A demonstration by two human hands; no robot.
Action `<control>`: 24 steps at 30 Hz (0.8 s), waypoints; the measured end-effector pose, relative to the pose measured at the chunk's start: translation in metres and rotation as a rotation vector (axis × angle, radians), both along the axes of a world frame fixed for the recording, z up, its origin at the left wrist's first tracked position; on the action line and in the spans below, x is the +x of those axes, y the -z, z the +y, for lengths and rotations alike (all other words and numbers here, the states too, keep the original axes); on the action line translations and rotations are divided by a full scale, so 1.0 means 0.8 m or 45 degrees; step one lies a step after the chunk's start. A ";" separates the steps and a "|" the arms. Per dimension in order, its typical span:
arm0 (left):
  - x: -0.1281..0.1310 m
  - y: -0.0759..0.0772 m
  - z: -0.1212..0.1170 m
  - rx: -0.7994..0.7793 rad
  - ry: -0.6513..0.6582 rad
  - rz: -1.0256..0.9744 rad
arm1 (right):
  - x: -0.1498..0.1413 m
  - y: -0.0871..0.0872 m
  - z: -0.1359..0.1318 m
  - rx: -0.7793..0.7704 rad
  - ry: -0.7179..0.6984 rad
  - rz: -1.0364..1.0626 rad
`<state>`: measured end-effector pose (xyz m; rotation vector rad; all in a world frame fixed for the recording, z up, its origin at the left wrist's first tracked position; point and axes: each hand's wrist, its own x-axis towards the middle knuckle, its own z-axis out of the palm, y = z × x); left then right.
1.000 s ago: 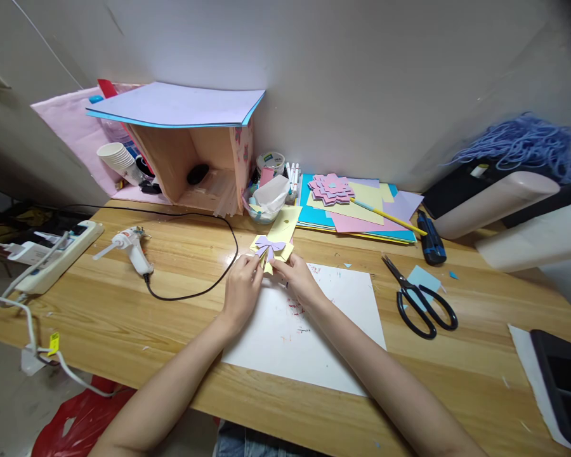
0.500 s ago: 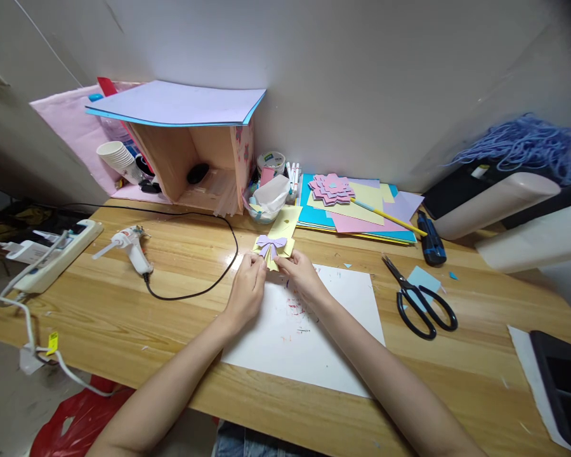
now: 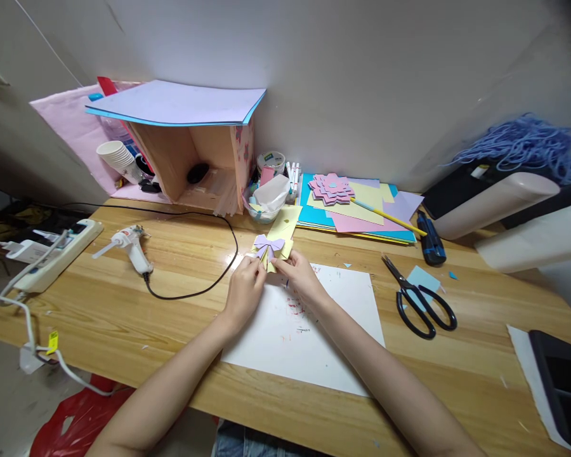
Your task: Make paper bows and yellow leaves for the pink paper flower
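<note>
Between my two hands is a paper bow, with a purple layer lying over a pale yellow one. My left hand pinches its lower left side, fingers closed. On the lower right, my right hand grips the same bow between thumb and fingers. Just behind the bow lies a strip of yellow paper with a small hole-like mark. Beneath my hands and right forearm a white sheet with red and dark marks is spread on the wooden table.
Left of my hands lies a white glue gun with a looping black cord, near a power strip. To the right are black-handled scissors and a utility knife. Behind stand an open box and stacked coloured paper under a pink paper flower.
The bow has shifted slightly left and tilted a little in my fingers. My left hand has moved a touch left and down; the other things stay put.
</note>
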<state>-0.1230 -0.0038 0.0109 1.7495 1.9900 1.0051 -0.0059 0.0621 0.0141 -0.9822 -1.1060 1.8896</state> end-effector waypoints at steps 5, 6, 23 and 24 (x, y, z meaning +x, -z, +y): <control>0.003 -0.004 -0.001 -0.026 0.049 -0.056 | 0.000 0.002 0.001 0.011 0.007 -0.009; 0.004 -0.005 -0.001 -0.018 0.066 -0.090 | 0.000 0.003 0.001 0.016 0.011 -0.021; -0.013 0.001 0.012 -0.232 0.061 -1.229 | 0.005 -0.001 0.003 0.028 -0.044 -0.037; -0.013 0.000 0.012 -0.246 0.051 -1.246 | 0.005 0.000 0.003 0.031 -0.053 -0.038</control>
